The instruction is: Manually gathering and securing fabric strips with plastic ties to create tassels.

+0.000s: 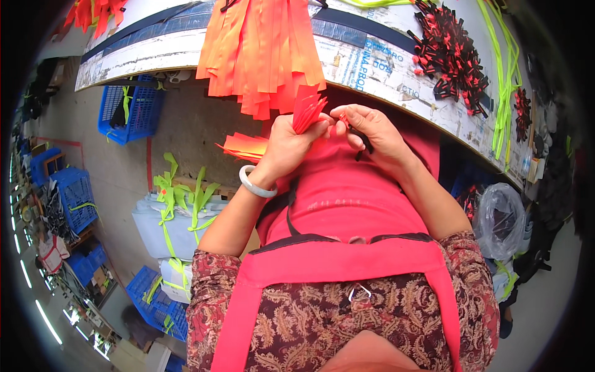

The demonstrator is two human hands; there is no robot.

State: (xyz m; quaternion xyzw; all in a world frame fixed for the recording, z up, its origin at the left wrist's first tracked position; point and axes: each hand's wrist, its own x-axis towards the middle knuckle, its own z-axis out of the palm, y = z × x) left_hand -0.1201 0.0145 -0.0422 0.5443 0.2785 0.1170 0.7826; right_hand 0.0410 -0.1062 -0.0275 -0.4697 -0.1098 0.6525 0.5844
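Closest to the lens, a red cloth apron [334, 263] lies over a patterned maroon blouse [310, 316], and above it the left hand [291, 146], a pale jade-like bangle [256, 183] on its wrist, is clenched around a fanned bunch of short orange-red fabric strips [308, 108]. Just beside it, fingertips almost meeting, the right hand [370, 130] pinches a small red piece between thumb and forefinger. Beyond both hands, long orange fabric ribbons [263, 53] hang over the worn white table edge [372, 59], and a heap of black-and-red clips [449, 53] lies farther right.
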